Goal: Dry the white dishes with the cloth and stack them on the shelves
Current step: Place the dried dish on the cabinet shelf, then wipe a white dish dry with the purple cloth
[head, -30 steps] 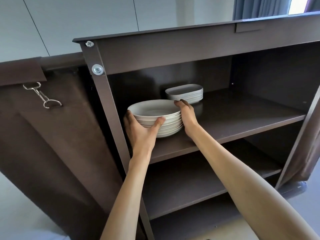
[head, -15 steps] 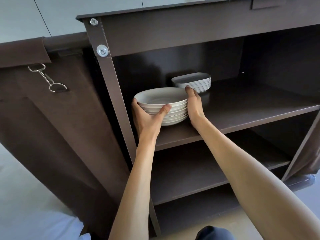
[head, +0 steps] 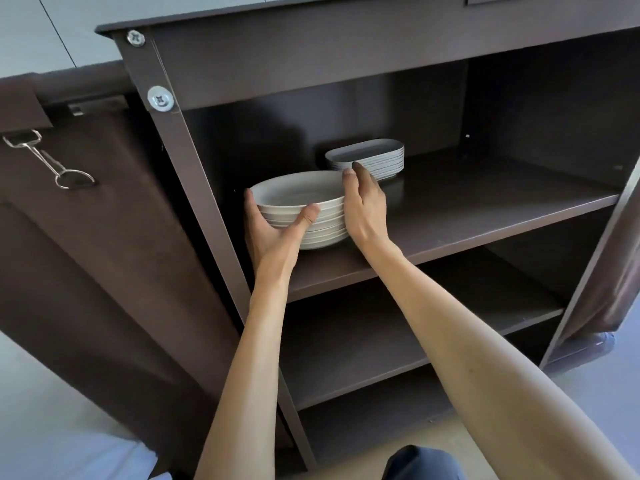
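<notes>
The cabinet (head: 346,64) fills the view, a dark brown unit with open shelves. Its top shelf (head: 485,209) carries all the white ware in sight; the two shelves below look bare where they show. By my reading the stacking is well along: two piles already stand here, and no cloth or wet dish appears, so how much drying is left cannot be told.

The bowls (head: 304,206), a stack of round white ones, sit at the shelf's front left corner, about 9 o'clock from the view's centre. The left hand (head: 273,233) cups their near left side, fingers curled round the far edge and thumb pressed on the rims. The right hand (head: 363,206) lies against their right side with fingers nearly straight, steadying rather than clasping. I judge the stack is being set down or squared up, and both hands need only let go.

The trays (head: 370,159), a smaller pile of oblong dishes, stand just behind at 1 o'clock from the bowls.

A brown panel (head: 104,254) hangs at left with a metal clip (head: 48,161). Pale floor shows at 7 o'clock, pale wall at 11.
</notes>
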Demonstrator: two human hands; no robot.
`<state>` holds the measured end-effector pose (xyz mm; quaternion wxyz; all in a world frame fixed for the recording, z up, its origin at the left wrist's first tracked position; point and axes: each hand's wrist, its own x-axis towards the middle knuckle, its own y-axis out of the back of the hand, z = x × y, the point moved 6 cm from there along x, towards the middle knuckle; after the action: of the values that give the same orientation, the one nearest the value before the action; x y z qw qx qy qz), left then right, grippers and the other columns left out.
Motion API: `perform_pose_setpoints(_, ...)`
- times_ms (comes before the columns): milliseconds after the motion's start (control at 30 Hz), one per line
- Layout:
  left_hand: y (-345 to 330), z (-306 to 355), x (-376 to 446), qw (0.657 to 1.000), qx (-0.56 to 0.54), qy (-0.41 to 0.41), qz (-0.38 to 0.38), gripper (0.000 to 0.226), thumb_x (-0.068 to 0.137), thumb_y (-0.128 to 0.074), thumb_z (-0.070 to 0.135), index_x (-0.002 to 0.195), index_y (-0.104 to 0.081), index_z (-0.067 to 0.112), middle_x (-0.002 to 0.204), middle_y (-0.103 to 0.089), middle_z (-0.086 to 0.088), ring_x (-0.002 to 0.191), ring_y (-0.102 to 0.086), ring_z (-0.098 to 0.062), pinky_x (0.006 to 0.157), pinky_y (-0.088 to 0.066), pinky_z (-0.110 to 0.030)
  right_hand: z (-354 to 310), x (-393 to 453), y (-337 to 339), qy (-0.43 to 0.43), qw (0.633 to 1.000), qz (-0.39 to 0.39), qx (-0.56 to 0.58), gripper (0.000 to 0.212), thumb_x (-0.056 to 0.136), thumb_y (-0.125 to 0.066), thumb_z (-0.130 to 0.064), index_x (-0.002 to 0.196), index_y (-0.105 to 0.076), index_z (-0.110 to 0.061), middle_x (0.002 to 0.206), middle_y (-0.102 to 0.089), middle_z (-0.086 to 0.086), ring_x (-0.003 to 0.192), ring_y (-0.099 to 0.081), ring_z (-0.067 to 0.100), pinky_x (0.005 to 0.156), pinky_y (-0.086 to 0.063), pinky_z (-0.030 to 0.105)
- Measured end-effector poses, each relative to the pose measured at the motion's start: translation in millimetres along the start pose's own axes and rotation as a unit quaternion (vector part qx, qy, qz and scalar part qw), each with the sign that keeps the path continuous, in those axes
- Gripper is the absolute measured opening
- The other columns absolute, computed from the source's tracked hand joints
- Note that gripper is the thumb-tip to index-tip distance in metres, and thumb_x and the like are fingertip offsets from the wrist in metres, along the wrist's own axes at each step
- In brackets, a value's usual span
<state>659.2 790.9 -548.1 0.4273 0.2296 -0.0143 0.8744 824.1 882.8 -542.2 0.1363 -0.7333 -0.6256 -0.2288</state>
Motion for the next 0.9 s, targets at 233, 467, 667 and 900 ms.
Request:
perform_pose_setpoints(233,-8,46,-34,0.976,0.072,-0.195,0.064,0.096,0.082,-0.073,0.058,0.161,-0.031,0.022,0.171,-0.01,-0.014,0.157,-0.013,-0.028,0.124,-0.021,-0.041,-2,-6,67,0.034,0.996,0.061,-0.054,0.052,0.1,-0.053,-0.037,0.147,-0.048,-0.017,0.15,-0.047,0.003,0.136,-0.044,0.016,0.112,-0.038,0.034)
perform_pose_setpoints(467,-155,85,-140,0.945,-0.076,-0.301,-0.1,0.066,0.091,-0.066,0.034,0.151,-0.047,0.017,0.169,-0.021,-0.01,0.155,-0.024,-0.018,0.122,-0.027,-0.028,42,-56,255,0.006,0.944,0.232,-0.235,0.04,0.091,-0.063,-0.016,0.131,-0.059,-0.015,0.133,-0.059,0.002,0.123,-0.055,0.015,0.102,-0.043,0.024)
perform_pose_setpoints(667,-267,93,-242,0.911,-0.075,-0.254,-0.316,0.066,0.091,-0.063,0.026,0.154,-0.042,0.023,0.17,-0.021,0.0,0.155,-0.022,-0.017,0.12,-0.025,-0.029,82,-131,426,-0.185,0.858,0.352,-0.325,0.036,0.091,-0.063,-0.023,0.127,-0.062,-0.016,0.131,-0.061,0.01,0.119,-0.057,0.027,0.104,-0.047,0.042)
perform_pose_setpoints(900,-360,111,-342,0.857,-0.048,-0.19,-0.477,0.065,0.094,-0.069,0.024,0.153,-0.044,0.022,0.162,-0.038,-0.007,0.148,-0.037,-0.025,0.112,-0.028,-0.027,105,-237,541,-0.39,0.732,0.301,-0.47,0.069,0.084,-0.068,-0.05,0.14,-0.052,-0.014,0.146,-0.049,0.019,0.14,-0.039,0.035,0.117,-0.029,0.041)
